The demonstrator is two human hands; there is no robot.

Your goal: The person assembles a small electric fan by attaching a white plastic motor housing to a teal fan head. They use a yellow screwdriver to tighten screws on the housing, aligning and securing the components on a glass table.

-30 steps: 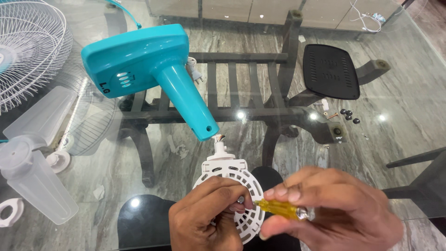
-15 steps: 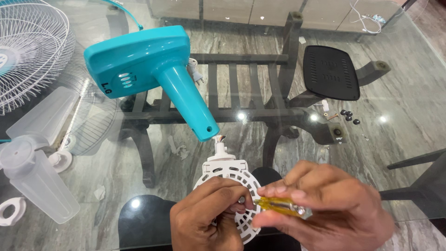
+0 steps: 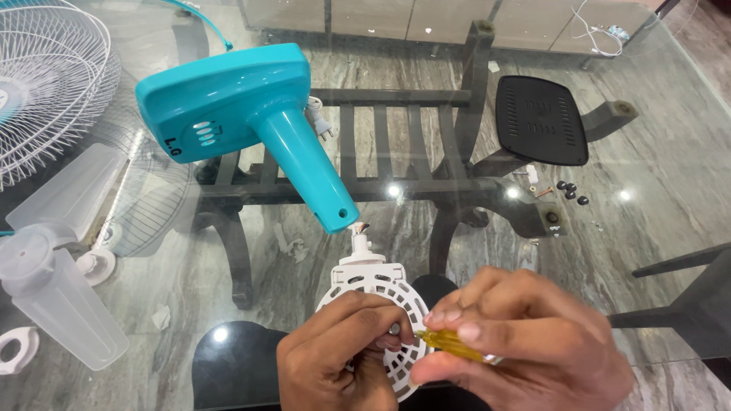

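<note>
My left hand grips a white round slotted fan motor housing at the near edge of a glass table. A small metal screw sits by my left fingertips on the housing. My right hand holds a yellow-handled screwdriver, its tip pointing left at that screw. A short white neck with wire ends rises from the housing's far side, just below the open end of a teal fan base with its stem.
A white wire fan guard and a translucent fan blade lie at the left. A black vented plate sits far right, with small black caps and screws near it. A white ring piece is at lower left.
My right hand has shifted slightly left and down with the screwdriver, turning it a little. My left hand stays on the housing.
</note>
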